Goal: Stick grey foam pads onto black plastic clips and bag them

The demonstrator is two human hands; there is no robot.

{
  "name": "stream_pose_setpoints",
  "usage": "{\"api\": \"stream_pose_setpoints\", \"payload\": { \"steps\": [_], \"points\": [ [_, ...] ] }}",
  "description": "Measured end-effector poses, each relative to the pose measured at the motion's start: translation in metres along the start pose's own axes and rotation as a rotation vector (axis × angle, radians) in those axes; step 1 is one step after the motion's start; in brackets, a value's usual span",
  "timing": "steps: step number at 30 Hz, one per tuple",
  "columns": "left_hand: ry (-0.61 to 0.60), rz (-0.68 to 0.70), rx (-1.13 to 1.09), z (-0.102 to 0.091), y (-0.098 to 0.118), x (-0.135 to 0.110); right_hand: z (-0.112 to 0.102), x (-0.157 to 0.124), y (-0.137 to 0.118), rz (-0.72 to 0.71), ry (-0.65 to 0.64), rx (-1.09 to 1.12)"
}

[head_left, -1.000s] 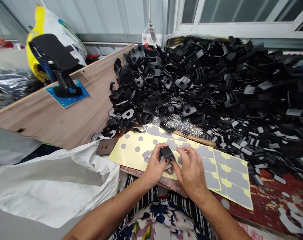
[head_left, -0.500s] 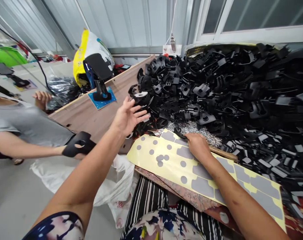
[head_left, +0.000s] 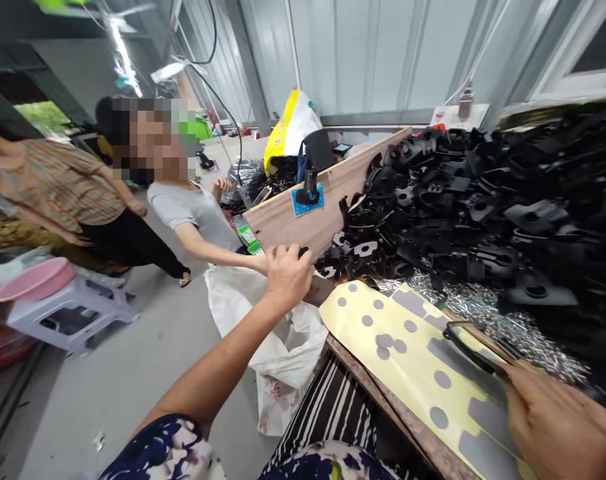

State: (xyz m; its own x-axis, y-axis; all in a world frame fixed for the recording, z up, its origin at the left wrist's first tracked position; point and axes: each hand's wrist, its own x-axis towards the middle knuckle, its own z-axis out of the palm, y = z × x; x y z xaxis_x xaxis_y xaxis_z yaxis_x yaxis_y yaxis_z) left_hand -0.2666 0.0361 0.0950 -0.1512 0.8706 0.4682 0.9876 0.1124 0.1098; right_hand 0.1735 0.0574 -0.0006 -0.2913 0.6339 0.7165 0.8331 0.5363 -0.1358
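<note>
My left hand (head_left: 289, 279) has its fingers curled down, at the left front of the board and right by the co-worker's outstretched hand. A small bit of black shows at its fingertips; what the fingers hold is mostly hidden. Blurred by motion, my right hand (head_left: 557, 413) grips a black curved plastic part (head_left: 465, 347) above the yellow sticker sheet (head_left: 355, 320). That sheet carries grey round and larger shaped stickers. Behind it lie a heap of black plastic parts (head_left: 463, 193) and a spread of small shiny metal pieces (head_left: 523, 327).
A wooden board (head_left: 287, 230) with a black fixture on a blue plate (head_left: 309, 199) divides the table. A co-worker in grey (head_left: 203, 213) sits beyond it. White sacking (head_left: 283, 347) hangs at the left. Another person (head_left: 77, 193) stands near a stool (head_left: 73, 310) bearing a pink basin.
The view has swung left. My left hand has gone from spread to curled and met the co-worker's hand. My right hand has lifted its black part over the sheet.
</note>
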Motion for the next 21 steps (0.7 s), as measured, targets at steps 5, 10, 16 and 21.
{"api": "stream_pose_setpoints", "payload": {
  "steps": [5, 10, 16, 21],
  "points": [
    [-0.195, 0.218, -0.08, 0.069, 0.025, 0.033, -0.025, -0.009, -0.026, -0.098, -0.056, -0.066],
    [-0.134, 0.299, -0.217, 0.077, 0.062, 0.088, -0.055, -0.022, -0.035, 0.009, -0.073, -0.099],
    [-0.206, 0.039, -0.983, 0.049, 0.113, 0.048, -0.059, -0.02, -0.055, 0.173, 0.037, -0.113],
    [-1.017, -0.418, -1.794, 0.048, 0.17, -0.065, -0.023, -0.02, -0.094, -0.036, -0.035, 0.116]
  ]
}}
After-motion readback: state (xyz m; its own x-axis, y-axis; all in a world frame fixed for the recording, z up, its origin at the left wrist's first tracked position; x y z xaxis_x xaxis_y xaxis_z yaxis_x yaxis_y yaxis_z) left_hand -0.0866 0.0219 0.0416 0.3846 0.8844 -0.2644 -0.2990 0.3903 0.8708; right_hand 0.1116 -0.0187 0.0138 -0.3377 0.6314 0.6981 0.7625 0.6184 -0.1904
